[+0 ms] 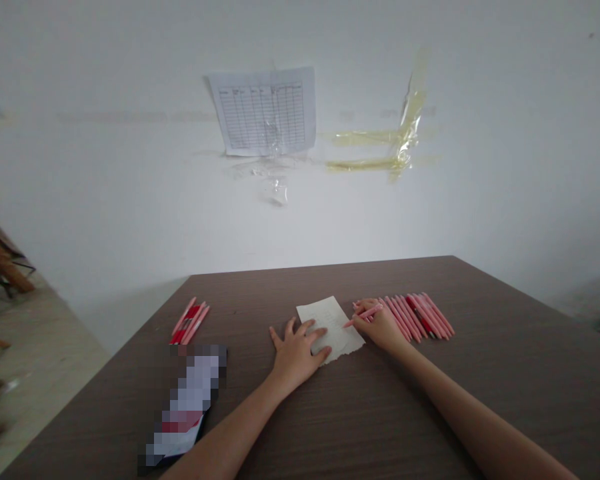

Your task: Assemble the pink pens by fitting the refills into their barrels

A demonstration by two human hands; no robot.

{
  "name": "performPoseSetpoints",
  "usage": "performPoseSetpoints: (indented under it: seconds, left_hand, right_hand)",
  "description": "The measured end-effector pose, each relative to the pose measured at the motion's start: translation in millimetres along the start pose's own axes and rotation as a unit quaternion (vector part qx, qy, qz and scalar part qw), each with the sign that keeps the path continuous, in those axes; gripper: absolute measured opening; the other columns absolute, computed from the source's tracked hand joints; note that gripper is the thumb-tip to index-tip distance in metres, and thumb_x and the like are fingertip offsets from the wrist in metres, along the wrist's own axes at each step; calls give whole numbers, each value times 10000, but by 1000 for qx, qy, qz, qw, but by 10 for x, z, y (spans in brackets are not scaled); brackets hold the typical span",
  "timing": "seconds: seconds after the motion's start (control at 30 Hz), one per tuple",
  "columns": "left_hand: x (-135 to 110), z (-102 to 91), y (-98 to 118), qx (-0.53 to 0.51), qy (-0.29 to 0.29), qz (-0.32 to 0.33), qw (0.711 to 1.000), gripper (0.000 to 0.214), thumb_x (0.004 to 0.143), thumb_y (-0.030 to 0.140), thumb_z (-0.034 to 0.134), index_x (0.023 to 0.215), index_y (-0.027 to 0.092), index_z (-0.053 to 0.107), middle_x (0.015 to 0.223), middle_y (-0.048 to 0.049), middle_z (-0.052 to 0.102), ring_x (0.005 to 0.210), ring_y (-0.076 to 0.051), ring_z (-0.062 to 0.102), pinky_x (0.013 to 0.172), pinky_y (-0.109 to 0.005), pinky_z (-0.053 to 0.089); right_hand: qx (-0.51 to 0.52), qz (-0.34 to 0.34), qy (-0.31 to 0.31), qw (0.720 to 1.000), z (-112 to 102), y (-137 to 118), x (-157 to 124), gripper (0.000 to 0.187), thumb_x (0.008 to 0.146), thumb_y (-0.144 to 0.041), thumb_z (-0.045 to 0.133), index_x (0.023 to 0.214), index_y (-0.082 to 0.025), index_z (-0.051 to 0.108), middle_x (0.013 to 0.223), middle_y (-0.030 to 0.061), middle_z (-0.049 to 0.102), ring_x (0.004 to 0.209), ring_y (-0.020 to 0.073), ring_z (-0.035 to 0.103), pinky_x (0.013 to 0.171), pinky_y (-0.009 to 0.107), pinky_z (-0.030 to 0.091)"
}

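Note:
A small sheet of paper with a torn lower edge lies tilted on the table, with faint marks on its upper part. My left hand rests with fingers spread over the paper's left side. Between the fingers of my right hand is a pink pen, its tip at the paper's right part; whether the tip touches cannot be made out. Just beyond that hand, a row of pink pens with a red one among them lies side by side, partly hidden by the hand.
Several pink and red pens lie at the left of the brown table. Nearer me is a blurred-out, phone-like object beside my left forearm. The white wall behind carries a taped printed table sheet and yellowish tape strips.

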State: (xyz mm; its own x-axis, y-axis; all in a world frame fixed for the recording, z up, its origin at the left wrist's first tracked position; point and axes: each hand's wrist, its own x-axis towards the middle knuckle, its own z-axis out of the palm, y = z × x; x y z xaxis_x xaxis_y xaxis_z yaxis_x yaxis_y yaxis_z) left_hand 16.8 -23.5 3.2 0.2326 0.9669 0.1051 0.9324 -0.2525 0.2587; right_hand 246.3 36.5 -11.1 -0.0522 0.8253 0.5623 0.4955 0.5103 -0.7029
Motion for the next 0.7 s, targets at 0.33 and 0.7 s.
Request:
performPoseSetpoints:
  seconds: [0.33, 0.7]
  left_hand:
    - [-4, -6, 10, 0, -4, -3, 1000, 455, 844, 627, 472, 1275, 493, 534, 1499, 57, 427, 1410, -406, 229, 1013, -830, -10]
    - [-15, -36, 43, 20, -14, -9, 1000, 469, 856, 628, 452, 1301, 490, 510, 1512, 58, 407, 1411, -394, 229, 1041, -810, 23]
  right_hand:
    - [154, 169, 68, 971, -134, -35, 96, 546, 748, -695, 561, 595, -178, 647, 591, 56, 643, 632, 214, 612, 597, 308, 455]
    - [458, 241, 73, 853, -299, 141, 201, 400, 734, -621, 668, 651, -236, 593, 677, 41, 639, 712, 230, 626, 722, 417, 548]
